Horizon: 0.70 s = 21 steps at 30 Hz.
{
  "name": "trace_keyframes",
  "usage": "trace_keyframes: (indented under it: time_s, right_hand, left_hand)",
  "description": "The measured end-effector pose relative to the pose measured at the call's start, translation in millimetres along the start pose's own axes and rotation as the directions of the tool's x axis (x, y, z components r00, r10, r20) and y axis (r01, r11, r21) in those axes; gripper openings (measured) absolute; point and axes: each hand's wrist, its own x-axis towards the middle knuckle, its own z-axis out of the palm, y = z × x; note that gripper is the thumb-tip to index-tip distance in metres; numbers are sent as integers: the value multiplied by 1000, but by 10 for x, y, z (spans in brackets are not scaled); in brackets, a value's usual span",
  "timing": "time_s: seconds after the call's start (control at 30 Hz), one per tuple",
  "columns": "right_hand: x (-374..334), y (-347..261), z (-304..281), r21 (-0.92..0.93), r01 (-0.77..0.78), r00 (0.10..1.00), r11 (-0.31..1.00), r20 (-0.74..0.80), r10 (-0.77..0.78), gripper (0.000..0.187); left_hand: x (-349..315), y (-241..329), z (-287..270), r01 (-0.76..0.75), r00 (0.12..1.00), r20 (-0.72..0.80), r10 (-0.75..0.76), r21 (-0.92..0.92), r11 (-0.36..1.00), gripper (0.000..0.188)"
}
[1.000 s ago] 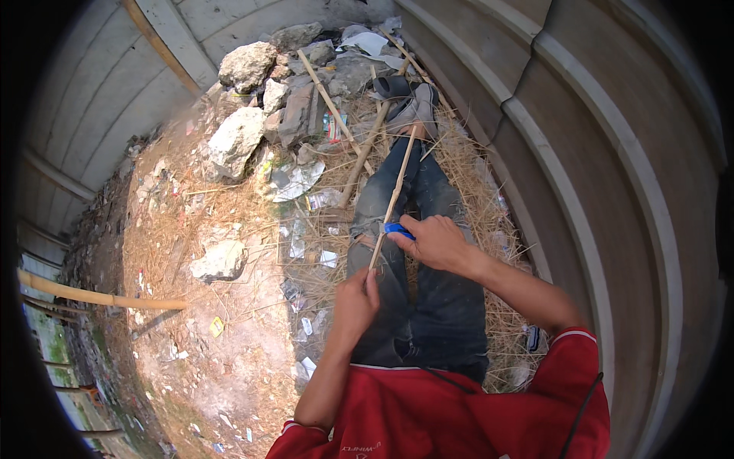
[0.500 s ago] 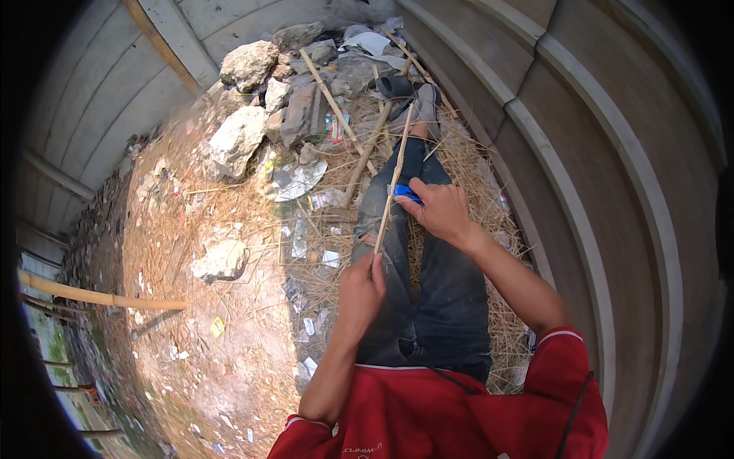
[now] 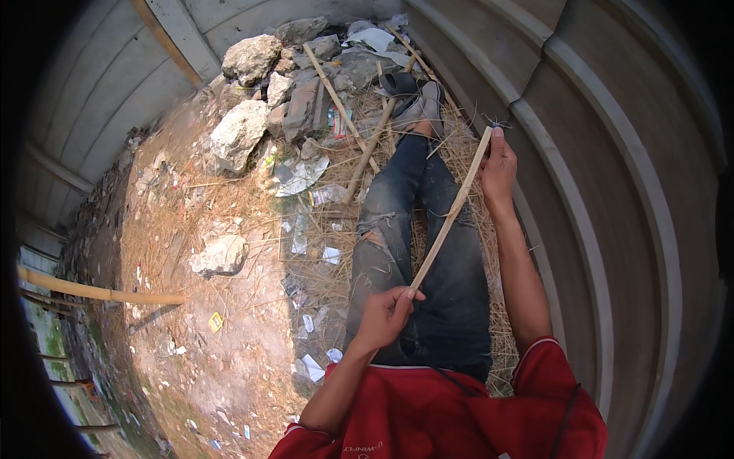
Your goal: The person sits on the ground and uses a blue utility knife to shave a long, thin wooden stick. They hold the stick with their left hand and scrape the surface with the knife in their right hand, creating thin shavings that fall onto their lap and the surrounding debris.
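Observation:
A pale, flat bamboo strip (image 3: 451,210) slants across my outstretched legs, from lower left to upper right. My left hand (image 3: 384,317) pinches its near end between thumb and fingers, above my left thigh. Beside the far tip, my right hand (image 3: 498,168) is closed, thumb up, around a small blue cutter (image 3: 496,125). Most of the cutter is hidden by the fingers. Thin curled shavings (image 3: 501,120) stick out around the thumb. I cannot tell whether the blade touches the strip.
A corrugated wall (image 3: 604,191) rises close on the right. Straw (image 3: 501,306) lies around my legs. Ahead are rocks (image 3: 241,134), bamboo poles (image 3: 336,99) and a dark sandal (image 3: 397,83). Litter and a pale stone (image 3: 219,255) lie on the left; another bamboo pole (image 3: 99,291) juts in there.
My right hand with the cutter has moved from the middle of the strip to its far tip, up and right. The strip has tilted rightward; my left hand has shifted down and right.

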Motion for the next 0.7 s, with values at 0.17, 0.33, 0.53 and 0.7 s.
trace_keyframes:
  time_s: [0.17, 0.33, 0.53, 0.7]
  right_hand:
    - [-252, -371, -195, -57, 137, 979, 989, 162, -126, 35]
    - [-473, -662, -195, -299, 630, 763, 717, 411, -499, 43]
    - [-486, -677, -120, -270, 750, 567, 604, 733, -376, 29]
    - [-370, -429, -117, -78, 616, 557, 784, 746, -364, 9]
  left_hand:
    - [85, 79, -103, -49, 986, -141, 84, 233, 971, 26]
    - [152, 198, -164, -113, 973, -144, 182, 391, 913, 23]
    - [133, 261, -173, -152, 959, -139, 246, 479, 865, 22]
    - [89, 264, -197, -189, 957, -92, 274, 518, 834, 20]
